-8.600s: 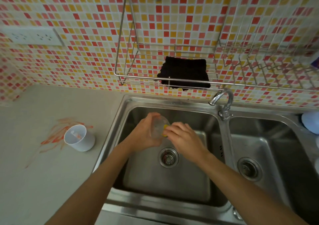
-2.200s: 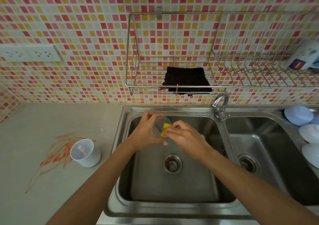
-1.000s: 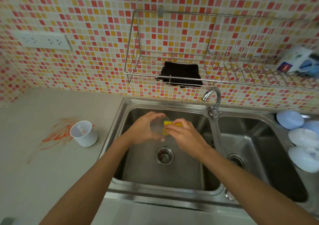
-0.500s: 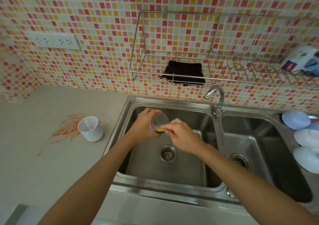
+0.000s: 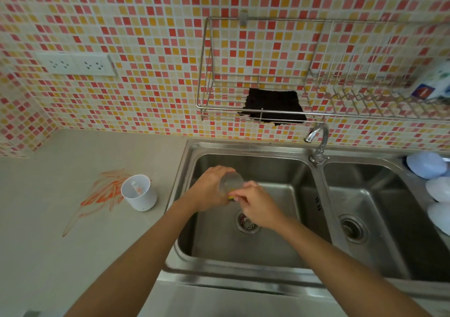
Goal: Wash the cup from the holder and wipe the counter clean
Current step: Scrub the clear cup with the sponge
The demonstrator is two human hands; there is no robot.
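Observation:
Over the left sink basin (image 5: pixel 246 251) my left hand (image 5: pixel 209 188) grips a clear cup (image 5: pixel 231 182), tipped with its mouth toward my right hand. My right hand (image 5: pixel 258 204) pinches a yellow sponge (image 5: pixel 231 197) against the cup's lower rim; most of the sponge is hidden by my fingers. On the grey counter (image 5: pixel 48 256) to the left stands a white holder cup (image 5: pixel 139 192) beside an orange smear (image 5: pixel 104 191). A black cloth (image 5: pixel 272 106) lies in the wire wall rack (image 5: pixel 207 102).
The faucet (image 5: pixel 316 136) stands between the two basins, with the right basin (image 5: pixel 370 219) beyond it. Pale blue bowls (image 5: pixel 426 164) lie upturned at the far right. A bottle (image 5: pixel 433 83) rests on the rack's right end. Wall sockets (image 5: pixel 75 64) sit upper left.
My right hand has slid the sponge lower on the cup, so less yellow shows. The camera view shifted slightly; both hands stay over the left basin.

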